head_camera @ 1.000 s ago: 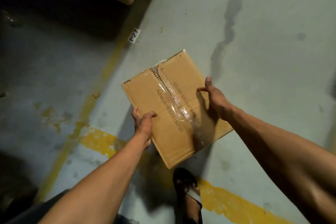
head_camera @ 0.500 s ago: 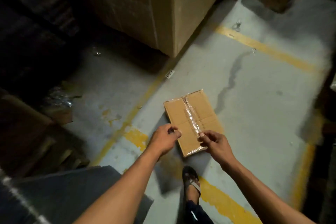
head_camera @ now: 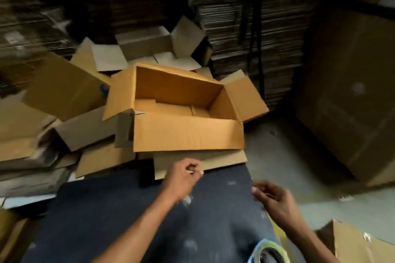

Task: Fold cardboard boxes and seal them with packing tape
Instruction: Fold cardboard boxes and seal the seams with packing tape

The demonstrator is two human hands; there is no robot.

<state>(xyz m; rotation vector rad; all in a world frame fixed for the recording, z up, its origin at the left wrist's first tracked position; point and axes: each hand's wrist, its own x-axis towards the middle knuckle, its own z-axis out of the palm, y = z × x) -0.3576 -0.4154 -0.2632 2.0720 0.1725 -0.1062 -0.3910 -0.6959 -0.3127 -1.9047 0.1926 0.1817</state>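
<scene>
An open cardboard box [head_camera: 188, 132] with its flaps spread stands ahead of me on a pile of cardboard. A flat cardboard piece [head_camera: 222, 159] lies under its near side. My left hand [head_camera: 183, 177] hovers just before that piece over a dark blue surface [head_camera: 119, 209], fingers curled into the palm, with nothing visible in it. My right hand [head_camera: 274, 200] hangs over the surface's right edge, fingers loosely bent and empty. A roll of clear packing tape [head_camera: 267, 251] sits at the bottom edge, partly cut off. A cardboard box [head_camera: 359, 243] with a glint of tape lies at the bottom right.
Loose boxes and flattened sheets [head_camera: 64, 96] are heaped to the left and behind. Tall stacks of flat cardboard [head_camera: 245, 17] fill the back. A large carton [head_camera: 352, 92] stands at the right, with bare concrete floor [head_camera: 282, 156] between it and the dark surface.
The view has swung from the small taped box on the floor to the pile of boxes. Both hands have let go of that box and now hover empty over the dark surface.
</scene>
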